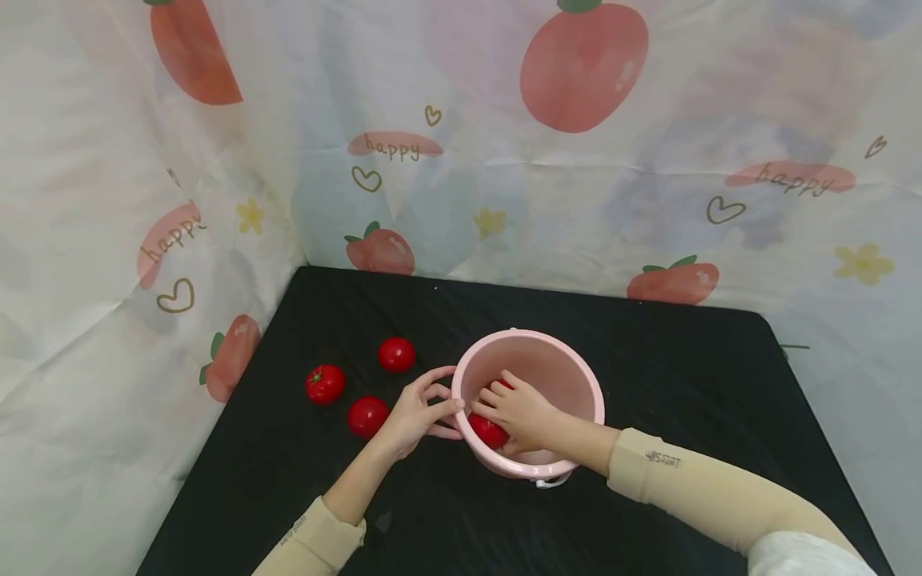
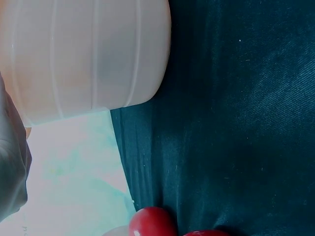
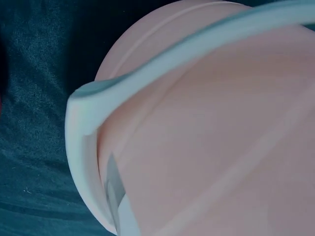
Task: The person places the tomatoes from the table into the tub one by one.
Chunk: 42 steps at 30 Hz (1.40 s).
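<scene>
A pink bucket [image 1: 583, 380] stands upright on the black-covered table. My left hand [image 1: 418, 412] grips its left rim, thumb at the top edge and fingers against the outside wall. Inside the bucket is my right hand [image 1: 526, 412], its fingers and thumb curled round a red tomato [image 1: 488, 432]. More red [image 1: 507, 385] shows past the fingers, partly hidden by them. In the left wrist view, part of the left hand [image 2: 12, 162] appears beside the bucket wall [image 2: 93, 54]. The right wrist view shows only the bucket [image 3: 206, 132] and its pale handle [image 3: 81, 152].
Left of the bucket lie three tomatoes: one at the back [image 1: 396, 354], one farthest left [image 1: 325, 384], and one near the left wrist [image 1: 368, 417]. A printed cloth [image 1: 461, 192] hangs behind and left of the table [image 1: 684, 360].
</scene>
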Each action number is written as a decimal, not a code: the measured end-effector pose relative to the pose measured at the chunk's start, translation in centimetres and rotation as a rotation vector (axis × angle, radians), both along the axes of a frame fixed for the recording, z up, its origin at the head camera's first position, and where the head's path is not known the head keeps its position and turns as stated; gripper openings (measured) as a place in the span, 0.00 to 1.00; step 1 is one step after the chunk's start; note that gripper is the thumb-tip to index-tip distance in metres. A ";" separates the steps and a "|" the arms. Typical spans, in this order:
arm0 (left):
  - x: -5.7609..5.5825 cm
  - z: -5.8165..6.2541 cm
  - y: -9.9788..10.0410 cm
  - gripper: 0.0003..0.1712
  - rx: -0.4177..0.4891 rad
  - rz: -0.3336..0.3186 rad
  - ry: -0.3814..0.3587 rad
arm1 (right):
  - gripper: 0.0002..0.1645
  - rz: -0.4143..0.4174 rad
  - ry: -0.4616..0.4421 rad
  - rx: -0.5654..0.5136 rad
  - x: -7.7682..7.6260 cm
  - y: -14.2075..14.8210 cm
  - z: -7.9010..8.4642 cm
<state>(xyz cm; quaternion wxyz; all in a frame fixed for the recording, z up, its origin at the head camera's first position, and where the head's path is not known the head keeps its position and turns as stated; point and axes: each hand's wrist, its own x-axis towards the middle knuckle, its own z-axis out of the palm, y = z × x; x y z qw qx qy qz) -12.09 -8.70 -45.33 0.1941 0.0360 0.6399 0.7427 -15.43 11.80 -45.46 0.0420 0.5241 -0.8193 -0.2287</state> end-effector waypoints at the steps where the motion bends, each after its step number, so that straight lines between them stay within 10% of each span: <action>1: 0.0 0.0 0.0 0.33 0.000 0.001 0.000 | 0.47 -0.001 -0.001 0.015 0.0 -0.1 0.0; 25: 0.0 0.0 0.0 0.33 0.012 0.000 -0.011 | 0.48 -0.064 -0.067 0.049 -0.6 -0.2 -0.5; 35: 0.1 0.2 0.1 0.34 0.014 -0.002 -0.014 | 0.46 -0.202 -0.174 -0.416 -0.9 2.0 2.6; 42: 0.1 0.2 0.1 0.34 0.004 0.013 -0.023 | 0.41 -0.414 -0.088 -0.666 -0.3 6.2 5.3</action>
